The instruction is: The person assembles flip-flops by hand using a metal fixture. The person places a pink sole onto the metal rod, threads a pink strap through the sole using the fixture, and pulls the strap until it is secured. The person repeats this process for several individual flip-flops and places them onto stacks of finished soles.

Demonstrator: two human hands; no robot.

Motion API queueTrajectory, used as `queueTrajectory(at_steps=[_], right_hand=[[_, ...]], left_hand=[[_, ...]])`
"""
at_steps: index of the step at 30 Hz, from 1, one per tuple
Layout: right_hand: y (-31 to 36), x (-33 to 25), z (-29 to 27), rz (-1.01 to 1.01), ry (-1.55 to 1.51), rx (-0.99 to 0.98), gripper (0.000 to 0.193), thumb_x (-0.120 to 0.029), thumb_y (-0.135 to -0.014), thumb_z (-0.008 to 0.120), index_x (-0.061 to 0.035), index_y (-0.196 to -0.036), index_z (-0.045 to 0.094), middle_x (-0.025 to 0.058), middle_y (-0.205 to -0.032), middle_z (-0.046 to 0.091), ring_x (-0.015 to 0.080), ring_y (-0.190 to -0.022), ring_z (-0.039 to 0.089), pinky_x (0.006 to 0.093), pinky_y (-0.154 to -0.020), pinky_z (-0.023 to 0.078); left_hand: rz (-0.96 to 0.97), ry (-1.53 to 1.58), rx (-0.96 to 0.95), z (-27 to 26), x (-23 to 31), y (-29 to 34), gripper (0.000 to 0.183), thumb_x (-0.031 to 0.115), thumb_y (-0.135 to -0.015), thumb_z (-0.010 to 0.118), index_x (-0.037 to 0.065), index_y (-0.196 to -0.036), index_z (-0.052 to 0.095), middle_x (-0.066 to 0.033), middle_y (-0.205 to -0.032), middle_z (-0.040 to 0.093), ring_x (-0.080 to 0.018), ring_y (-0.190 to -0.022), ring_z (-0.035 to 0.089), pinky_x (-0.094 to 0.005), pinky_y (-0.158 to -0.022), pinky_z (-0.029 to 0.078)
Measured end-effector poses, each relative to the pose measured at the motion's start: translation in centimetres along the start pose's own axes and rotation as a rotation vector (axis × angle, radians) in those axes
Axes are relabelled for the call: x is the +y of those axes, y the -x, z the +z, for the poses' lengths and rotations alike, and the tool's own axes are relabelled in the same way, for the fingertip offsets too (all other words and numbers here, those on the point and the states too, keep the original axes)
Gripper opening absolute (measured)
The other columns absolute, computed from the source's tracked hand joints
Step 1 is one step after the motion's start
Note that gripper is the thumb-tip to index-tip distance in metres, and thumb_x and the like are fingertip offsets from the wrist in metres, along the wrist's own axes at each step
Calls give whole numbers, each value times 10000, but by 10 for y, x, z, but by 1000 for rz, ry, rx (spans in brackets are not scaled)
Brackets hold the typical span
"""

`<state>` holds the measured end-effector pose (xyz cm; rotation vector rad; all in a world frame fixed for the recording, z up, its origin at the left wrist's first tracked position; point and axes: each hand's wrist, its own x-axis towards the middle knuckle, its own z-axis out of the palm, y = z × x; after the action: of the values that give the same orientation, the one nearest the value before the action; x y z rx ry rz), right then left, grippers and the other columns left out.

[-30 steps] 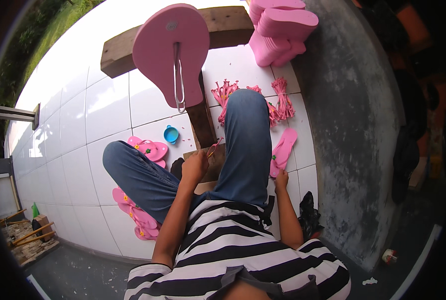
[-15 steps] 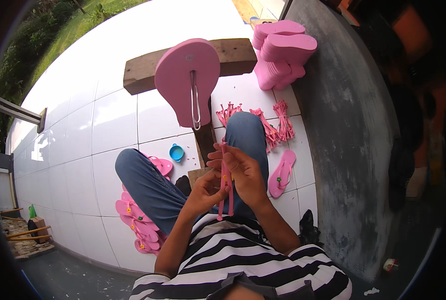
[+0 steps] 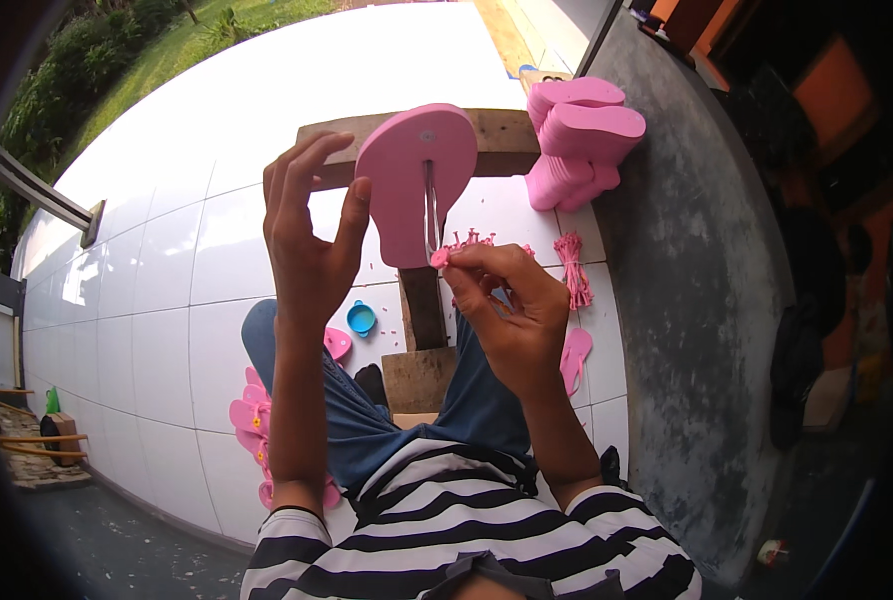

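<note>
Moved since the half-second-earlier frame: your hands, then together over your lap, now stand apart; your left hand (image 3: pixel 312 225) is up by the large pink foam sole, and your right hand (image 3: pixel 517 305) is forward under the wire.

Risks, as judged: the round pink rubber strap end (image 3: pixel 440 259) could slip from your right fingertips, since the pinch catches only a small part of it. The broad, pink, foot-shaped foam sole (image 3: pixel 399 195) could swing or tilt if pushed, since your left fingers do not close on it.

Left fingers: spread wide, thumb well apart from the rest, nothing grasped. Thumb at the sole's left edge; whether it touches, you cannot tell from this view.

Right fingers: thumb and forefinger pinched on the strap end; remainder of the strap mostly hidden by the hand.

Items about the fingers: sole, just right of your left thumb, above your right fingertips; thin, shiny metal wire loop (image 3: pixel 430 195), its lower end just beside your right pinch, contact unclear; brown wooden crossbar (image 3: pixel 507 138), beyond both hands; tall stack of pink foam soles (image 3: pixel 589 135), beyond and right of your right fingers; small round blue cup (image 3: pixel 362 319), nearer you, between both hands.
</note>
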<state>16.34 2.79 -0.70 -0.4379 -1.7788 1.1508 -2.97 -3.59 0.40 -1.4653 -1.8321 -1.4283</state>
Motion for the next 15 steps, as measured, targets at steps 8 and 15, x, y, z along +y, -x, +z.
queueTrajectory(at_steps=[8, 15], right_hand=[[-4, -9, 2, -65, 131, -4, 146, -15, -846, 726, -42, -988, 702, 26, -797, 657, 44, -635, 552, 192, -549, 398], [-4, -15, -2, 87, 154, -88, 103, -31, -870, 702, -34, -973, 708, 15, -783, 623, 41, -612, 533, 196, -520, 377]], left_hand=[[50, 75, -240, 11, 4, -49, 308, 290, -924, 671, -2, -1016, 706, -144, -856, 709, -254, -820, 684, -377, -793, 503], [-130, 237, -355, 14, 0, -52, 299, 284, -922, 679, 12, -1042, 704, -151, -808, 695, -195, -691, 678, -313, -621, 511]])
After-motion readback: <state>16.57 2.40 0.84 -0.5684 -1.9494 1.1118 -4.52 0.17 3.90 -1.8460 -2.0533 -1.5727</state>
